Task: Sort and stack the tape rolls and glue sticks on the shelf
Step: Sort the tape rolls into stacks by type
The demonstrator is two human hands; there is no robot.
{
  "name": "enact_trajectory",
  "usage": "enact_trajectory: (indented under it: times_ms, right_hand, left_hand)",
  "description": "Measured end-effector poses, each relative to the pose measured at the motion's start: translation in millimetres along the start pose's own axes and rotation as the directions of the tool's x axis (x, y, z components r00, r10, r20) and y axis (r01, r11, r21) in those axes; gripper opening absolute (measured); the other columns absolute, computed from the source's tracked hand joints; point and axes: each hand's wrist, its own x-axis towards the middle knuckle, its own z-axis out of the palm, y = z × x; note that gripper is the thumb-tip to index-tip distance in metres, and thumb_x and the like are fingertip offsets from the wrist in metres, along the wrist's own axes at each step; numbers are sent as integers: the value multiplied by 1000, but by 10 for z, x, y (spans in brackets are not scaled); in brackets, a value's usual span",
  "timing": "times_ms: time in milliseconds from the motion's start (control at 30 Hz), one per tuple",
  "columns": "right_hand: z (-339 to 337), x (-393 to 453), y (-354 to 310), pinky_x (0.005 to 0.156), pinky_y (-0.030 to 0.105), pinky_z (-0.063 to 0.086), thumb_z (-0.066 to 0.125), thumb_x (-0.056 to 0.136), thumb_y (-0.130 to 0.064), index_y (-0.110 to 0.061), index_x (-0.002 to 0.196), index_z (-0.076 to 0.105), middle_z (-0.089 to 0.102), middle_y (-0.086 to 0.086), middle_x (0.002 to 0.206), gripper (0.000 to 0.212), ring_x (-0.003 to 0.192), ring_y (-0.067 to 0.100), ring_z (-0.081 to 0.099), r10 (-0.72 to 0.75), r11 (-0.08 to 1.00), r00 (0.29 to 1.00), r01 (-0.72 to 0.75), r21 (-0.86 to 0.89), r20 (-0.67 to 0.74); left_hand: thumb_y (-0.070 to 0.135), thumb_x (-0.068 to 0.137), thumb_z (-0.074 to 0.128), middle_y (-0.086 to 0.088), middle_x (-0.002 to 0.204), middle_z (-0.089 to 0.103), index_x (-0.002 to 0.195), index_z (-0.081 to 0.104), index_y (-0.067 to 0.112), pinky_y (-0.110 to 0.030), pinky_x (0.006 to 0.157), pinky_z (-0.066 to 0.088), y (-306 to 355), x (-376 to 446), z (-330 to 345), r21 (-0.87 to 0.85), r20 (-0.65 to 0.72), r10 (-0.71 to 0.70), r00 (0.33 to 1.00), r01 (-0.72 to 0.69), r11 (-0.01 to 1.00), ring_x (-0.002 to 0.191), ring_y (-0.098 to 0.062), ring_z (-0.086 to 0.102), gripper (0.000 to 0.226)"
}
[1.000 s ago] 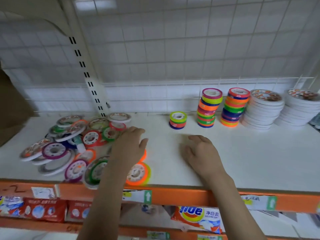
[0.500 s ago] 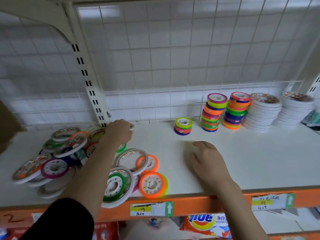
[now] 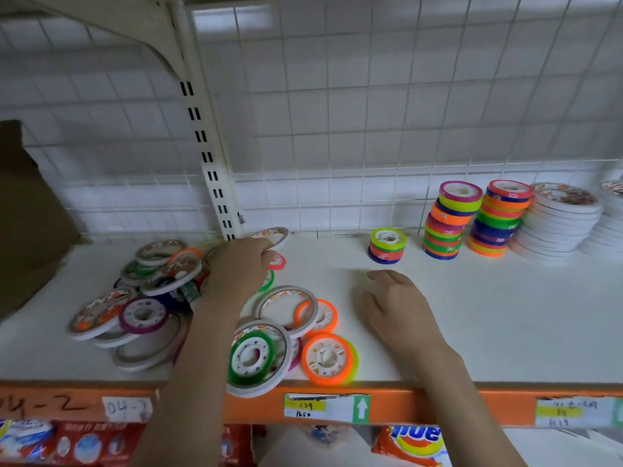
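— Since half a second ago the left hand [image 3: 241, 267] has barely shifted; it has settled on the far edge of the loose pile [image 3: 161, 291], fingertips at a wide white roll [image 3: 274, 234] by the shelf upright [image 3: 210, 156].

— Gripping it?

— Fingers curl down over its near rim, but whether they pinch it I cannot tell. The right hand [image 3: 399, 306] lies palm down on the white shelf [image 3: 505, 315], fingers relaxed, holding nothing.

— And the sorted ones?

— At the back right: a short stack [image 3: 387, 246] of coloured rolls, two taller coloured stacks [image 3: 450, 220] beside it, then the wide white stacks [image 3: 559, 220]. I see no glue sticks that I can be sure of.

— What could go wrong?

— Two rolls at the front — a green one [image 3: 251, 357] inside a wide white ring, and an orange one [image 3: 328, 358] — sit right at the orange shelf edge [image 3: 438, 404], the white ring overhanging it. The left forearm crosses just beside them; a careless pull back could sweep them off.
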Motion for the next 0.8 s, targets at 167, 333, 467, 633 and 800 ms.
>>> enact_trajectory:
  times_ms: [167, 333, 467, 633, 800]
  right_hand:
    - [5, 192, -321, 96, 23, 32, 47, 93, -17, -7, 128, 53, 55, 8, 129, 37, 122, 23, 46, -131, 991, 989, 128, 44, 64]
    - [79, 178, -503, 84, 29, 45, 40, 80, -23, -18, 109, 66, 63, 2, 115, 39, 107, 23, 57, -293, 956, 927, 280, 88, 232]
    - [116, 100, -463, 93, 23, 42, 44, 78, -19, -20, 110, 67, 60, 0, 122, 40, 114, 18, 55, -351, 935, 903, 326, 138, 246]
    - [67, 77, -406, 104, 11, 22, 55, 90, -15, -25, 119, 64, 42, -5, 143, 32, 135, 7, 31, -450, 892, 857, 415, 181, 253]
    - [74, 132, -385, 103, 5, 14, 57, 91, -20, -18, 114, 68, 55, 0, 134, 25, 133, 8, 35, -493, 870, 833, 465, 166, 252]
  left_hand:
    - [24, 93, 49, -13, 95, 69, 106, 67, 10, -42, 77, 50, -64, -529, -81, -165, -190, -16, 982, -16, 986, 87, -31, 62, 26]
    - [27, 87, 48, -10, 83, 70, 100, 69, 9, -38, 68, 52, -127, -859, -112, -158, -241, -7, 971, -32, 987, 75, -30, 64, 31]
    - [26, 86, 50, -10, 80, 69, 97, 69, 7, -38, 65, 52, -153, -889, -108, -139, -269, -7, 963, -32, 990, 71, -31, 64, 28]
    - [29, 88, 45, -8, 77, 68, 95, 68, 8, -39, 64, 51, -89, -902, -89, -175, -286, -11, 958, -41, 984, 72, -29, 62, 32]
    - [33, 88, 42, -9, 78, 68, 96, 68, 8, -42, 67, 53, -20, -882, -53, -180, -270, -11, 963, -39, 983, 72, -30, 63, 37]
